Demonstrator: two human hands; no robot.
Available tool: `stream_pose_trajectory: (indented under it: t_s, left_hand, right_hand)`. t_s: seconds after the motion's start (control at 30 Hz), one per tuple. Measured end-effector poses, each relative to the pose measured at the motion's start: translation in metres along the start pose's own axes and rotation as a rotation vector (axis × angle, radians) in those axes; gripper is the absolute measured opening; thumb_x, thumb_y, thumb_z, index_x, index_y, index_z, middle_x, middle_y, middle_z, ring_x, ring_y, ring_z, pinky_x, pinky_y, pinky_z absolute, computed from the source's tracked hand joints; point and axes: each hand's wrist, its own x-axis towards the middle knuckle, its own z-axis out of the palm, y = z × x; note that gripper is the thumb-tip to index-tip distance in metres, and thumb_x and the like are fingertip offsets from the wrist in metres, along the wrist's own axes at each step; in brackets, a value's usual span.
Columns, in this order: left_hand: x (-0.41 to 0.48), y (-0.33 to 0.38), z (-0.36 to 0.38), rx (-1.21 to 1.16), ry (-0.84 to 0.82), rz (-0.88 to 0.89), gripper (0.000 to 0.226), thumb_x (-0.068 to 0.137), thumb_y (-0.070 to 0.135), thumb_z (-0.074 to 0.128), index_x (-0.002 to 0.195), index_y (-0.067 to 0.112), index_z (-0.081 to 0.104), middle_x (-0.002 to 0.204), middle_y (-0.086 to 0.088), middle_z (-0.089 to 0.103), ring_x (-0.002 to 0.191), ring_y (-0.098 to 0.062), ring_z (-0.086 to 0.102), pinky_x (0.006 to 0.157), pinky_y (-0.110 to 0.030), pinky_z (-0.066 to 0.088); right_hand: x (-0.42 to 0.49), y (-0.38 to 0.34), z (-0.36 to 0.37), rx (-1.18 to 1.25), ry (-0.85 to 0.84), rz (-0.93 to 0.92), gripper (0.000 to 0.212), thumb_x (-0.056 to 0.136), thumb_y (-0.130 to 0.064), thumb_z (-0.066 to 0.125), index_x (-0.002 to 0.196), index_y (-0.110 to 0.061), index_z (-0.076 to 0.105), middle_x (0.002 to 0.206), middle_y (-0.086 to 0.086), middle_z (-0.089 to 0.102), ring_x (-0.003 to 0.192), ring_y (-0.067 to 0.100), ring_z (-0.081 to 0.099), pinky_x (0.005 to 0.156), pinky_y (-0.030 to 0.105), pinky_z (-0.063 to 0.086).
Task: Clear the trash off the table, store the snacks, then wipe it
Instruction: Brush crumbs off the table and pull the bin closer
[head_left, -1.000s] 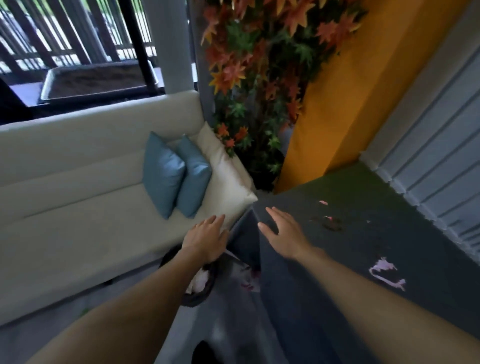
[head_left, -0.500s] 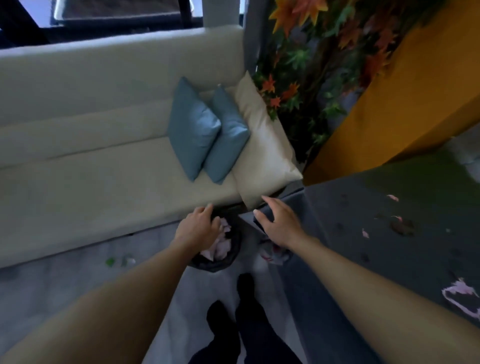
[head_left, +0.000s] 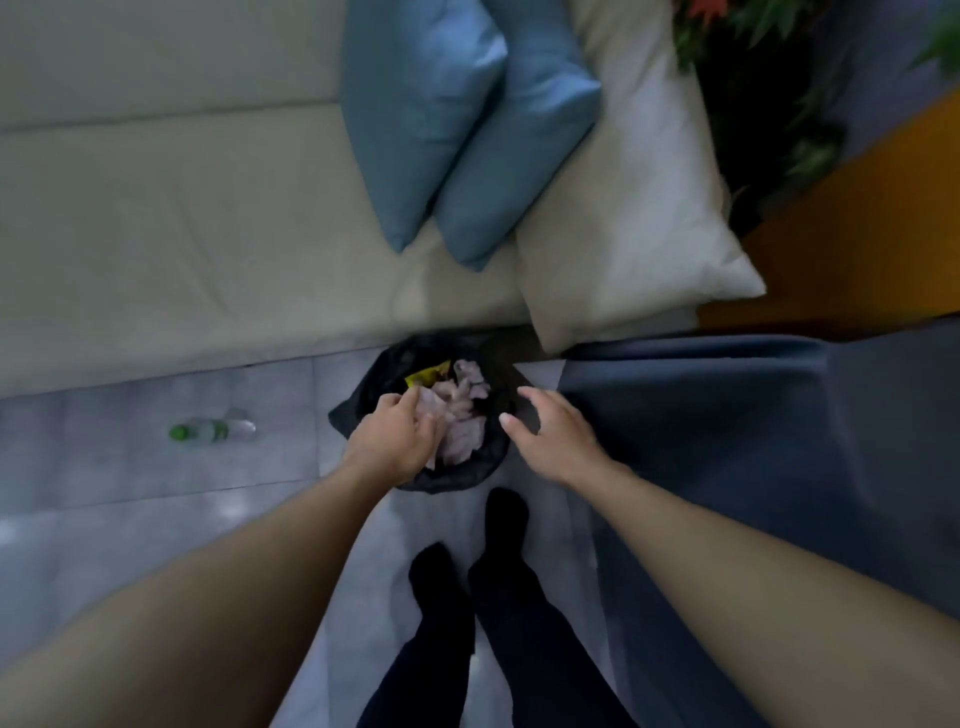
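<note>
We see the left grip (head_left: 392, 439) closed, its fingers curled onto the crumpled tissue (head_left: 462, 423) heaped in the black-lined trash bin (head_left: 452, 480). A yellow wrapper (head_left: 427, 374) lies at the far side of the same heap. The right grip (head_left: 550, 436) is apart, fingers spread and holding nothing, over the bin's right rim and just beside the corner of the desk (head_left: 779, 441) (draped in blue-grey cloth). The bin stands on the tiled floor (head_left: 104, 493), between the desk and the cream sofa (head_left: 156, 234), with the person's dark-socked feet (head_left: 501, 519) just short of it. A plastic bottle (head_left: 213, 430) with a green cap lies on its side on the floor, well left of the bin. Two blue cushions (head_left: 426, 130) lean against a cream one (head_left: 623, 208) on the sofa behind.
</note>
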Motion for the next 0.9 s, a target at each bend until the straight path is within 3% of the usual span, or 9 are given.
stream_pose_trajectory:
  t_s: [0.2,0.33,0.5,0.67,0.77,0.9]
  left_hand:
    - [0.069,-0.041,0.055,-0.037,-0.017,-0.097,0.059,0.093,0.052,0.038,0.147,0.028,0.036,0.151,-0.011,0.035,0.127,-0.043,0.047,0.105,-0.051,0.042]
    - [0.105,-0.068,0.085,0.017,-0.005,-0.229,0.054,0.093,0.041,0.049,0.143,0.024,0.040,0.156,-0.015,0.020,0.129,-0.048,0.040,0.105,-0.055,0.040]
    - [0.134,-0.094,0.109,-0.130,0.008,-0.330,0.062,0.087,0.027,0.060,0.145,0.023,0.035,0.154,-0.021,0.015,0.121,-0.054,0.045,0.106,-0.052,0.042]
    - [0.146,-0.107,0.114,-0.240,0.045,-0.385,0.068,0.081,0.029,0.068,0.141,0.017,0.038,0.136,-0.023,0.037,0.115,-0.051,0.050,0.103,-0.052,0.046]
    - [0.139,-0.112,0.107,-0.260,0.070,-0.365,0.064,0.082,0.026,0.067,0.138,0.013,0.040,0.132,-0.020,0.035,0.111,-0.050,0.050,0.101,-0.052,0.047]
    - [0.116,-0.108,0.088,-0.230,0.139,-0.314,0.054,0.083,0.015,0.062,0.133,0.007,0.042,0.126,-0.020,0.037,0.106,-0.047,0.052,0.097,-0.050,0.049]
  right_hand:
    - [0.072,0.049,0.059,-0.047,-0.108,0.059,0.058,0.096,-0.045,0.058,0.145,-0.018,0.045,0.149,0.005,0.044,0.133,0.024,0.046,0.109,0.031,0.035]
    - [0.112,0.077,0.092,0.012,-0.208,0.151,0.062,0.095,-0.041,0.060,0.150,-0.018,0.039,0.150,0.011,0.042,0.137,0.027,0.042,0.112,0.033,0.036]
    - [0.145,0.091,0.120,0.188,-0.263,0.209,0.064,0.098,-0.026,0.059,0.154,-0.022,0.030,0.154,0.005,0.039,0.140,0.023,0.038,0.112,0.031,0.036]
    - [0.157,0.089,0.135,0.185,-0.190,0.220,0.053,0.094,-0.006,0.055,0.146,-0.011,0.044,0.143,0.012,0.052,0.132,0.029,0.048,0.110,0.034,0.040]
    - [0.150,0.083,0.129,0.118,-0.105,0.167,0.047,0.091,-0.001,0.052,0.137,-0.007,0.054,0.134,0.015,0.058,0.125,0.030,0.053,0.105,0.032,0.041]
    - [0.132,0.063,0.116,0.023,-0.031,0.067,0.046,0.093,-0.002,0.050,0.137,-0.008,0.055,0.134,0.017,0.055,0.124,0.033,0.052,0.105,0.033,0.042]
